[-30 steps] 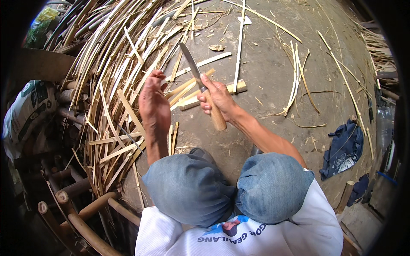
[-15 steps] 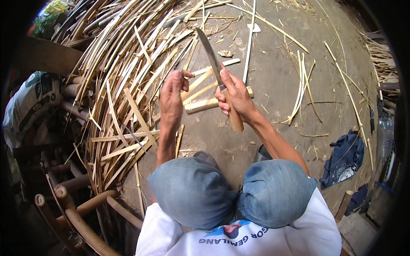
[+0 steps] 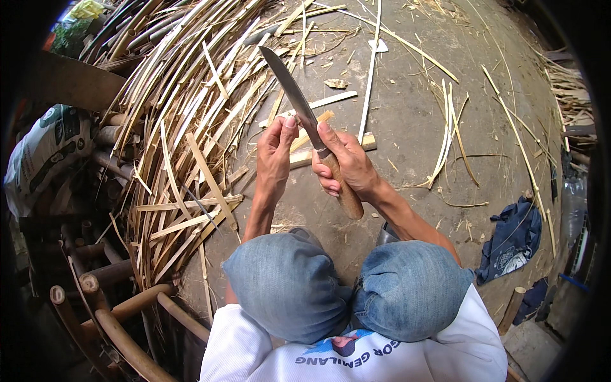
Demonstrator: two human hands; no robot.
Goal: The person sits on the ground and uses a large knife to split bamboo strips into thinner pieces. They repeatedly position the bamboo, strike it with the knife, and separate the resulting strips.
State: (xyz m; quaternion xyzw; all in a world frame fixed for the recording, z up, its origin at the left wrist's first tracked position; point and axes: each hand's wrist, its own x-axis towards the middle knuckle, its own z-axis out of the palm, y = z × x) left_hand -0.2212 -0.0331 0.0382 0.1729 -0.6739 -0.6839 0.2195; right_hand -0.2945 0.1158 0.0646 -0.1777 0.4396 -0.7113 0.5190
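Observation:
A large knife (image 3: 294, 90) with a broad dark blade and a wooden handle is gripped in my right hand (image 3: 351, 163). Its tip points up and to the left, away from my knees. My left hand (image 3: 273, 159) is closed in a pinch, thumb against fingers, right beside the blade. What the pinch holds, if anything, is too small to make out. Beneath both hands, a pale wooden block (image 3: 368, 142) lies on the ground, partly covered by my right hand and the knife. A flat pale strip (image 3: 331, 100) rests just beyond it.
To the left spreads a big heap of split bamboo strips (image 3: 184, 70). A bamboo frame (image 3: 127, 340) stands at lower left, with a white sack (image 3: 48, 153) above it. Loose thin strips (image 3: 447, 137) and a dark blue cloth (image 3: 511, 239) lie at right.
My left hand has moved right, up to the blade, and its fingers have come together. The knife has shifted slightly toward me and leans more to the left.

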